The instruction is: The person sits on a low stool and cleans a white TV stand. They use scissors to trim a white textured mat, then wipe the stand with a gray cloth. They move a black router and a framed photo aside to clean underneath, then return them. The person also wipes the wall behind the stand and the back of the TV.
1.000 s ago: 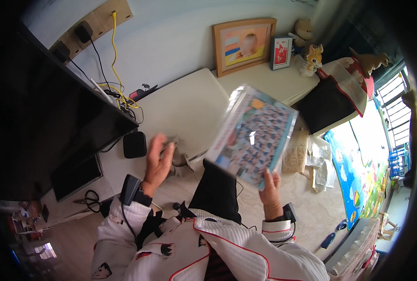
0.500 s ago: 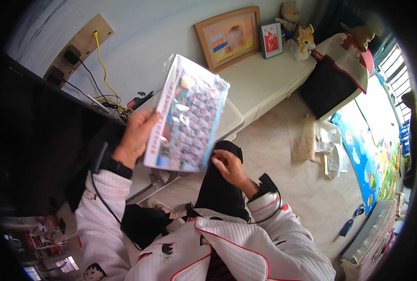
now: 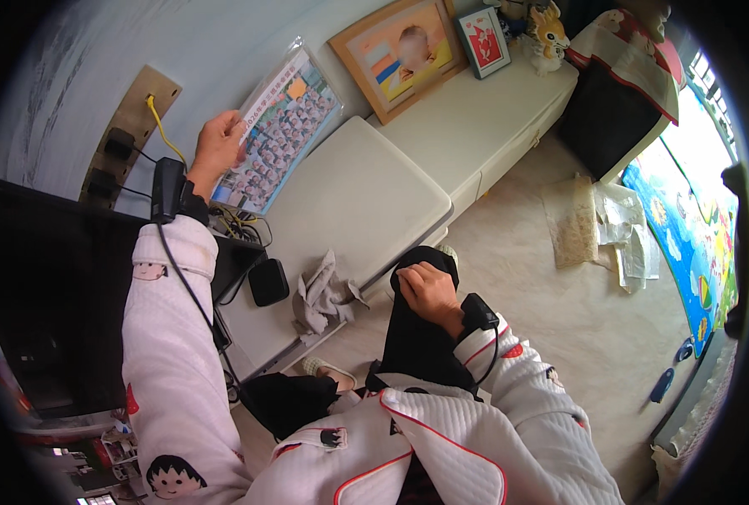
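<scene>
My left hand (image 3: 217, 147) is closed on the left edge of a group photo (image 3: 284, 130) in a clear plastic sleeve. The photo shows rows of many people, with a line of red lettering along one side. It is held up against the wall, its lower edge over the back of the white cabinet (image 3: 374, 181). My right hand (image 3: 429, 290) rests on my knee, fingers loosely curled and nothing seen in them. Between my arms, a crumpled grey paper (image 3: 322, 295) lies at the cabinet's front edge, beside a small black box (image 3: 268, 282).
A wooden picture frame (image 3: 404, 55) and a small dark frame (image 3: 483, 42) lean on the wall, near a deer figurine (image 3: 548, 38). Cables run from a wall socket strip (image 3: 130, 135) beside a black screen (image 3: 63, 311). Plastic wrapping (image 3: 623, 223) lies on the floor near a colourful mat (image 3: 686, 227).
My left hand has carried the photo up and away, from over the cabinet's near side back to the wall. The crumpled paper and black box have come into sight. My right hand has settled on my knee.
</scene>
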### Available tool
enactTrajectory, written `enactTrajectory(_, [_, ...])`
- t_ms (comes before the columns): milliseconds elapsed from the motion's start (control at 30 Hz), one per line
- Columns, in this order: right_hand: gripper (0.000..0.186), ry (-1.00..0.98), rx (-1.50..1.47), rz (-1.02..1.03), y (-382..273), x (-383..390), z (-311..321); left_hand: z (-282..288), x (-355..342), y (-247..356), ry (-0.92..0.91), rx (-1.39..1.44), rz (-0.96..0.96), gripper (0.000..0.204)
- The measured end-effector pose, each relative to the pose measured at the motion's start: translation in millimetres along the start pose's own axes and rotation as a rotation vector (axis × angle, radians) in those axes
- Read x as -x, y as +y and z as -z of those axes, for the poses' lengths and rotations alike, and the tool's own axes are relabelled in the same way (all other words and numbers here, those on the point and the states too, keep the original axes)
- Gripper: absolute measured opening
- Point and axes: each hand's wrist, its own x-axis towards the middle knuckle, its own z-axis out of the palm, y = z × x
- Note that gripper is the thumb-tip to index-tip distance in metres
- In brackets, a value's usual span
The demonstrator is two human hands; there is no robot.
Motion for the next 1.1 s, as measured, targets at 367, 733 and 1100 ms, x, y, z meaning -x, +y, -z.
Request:
enactTrajectory(367, [0.012, 0.019, -0.054, -0.009, 2.5, -1.3, 1.9, -19.8, -38.5, -62.2, -0.090, -0.030, 0.050, 0.014])
enactTrajectory(733, [0.015, -0.004, -0.075, -0.022, 3.3, -2.8, 5.7, -25.0, -52.5, -84.8, 0.111, -0.521, -0.223, 0.029])
enactTrajectory(1100, [0.016, 0.008, -0.088, -0.018, 3.6, -2.5, 4.8, -43.6, -35.2, -48.6, 0.414, -1.026, -0.273, 0.018])
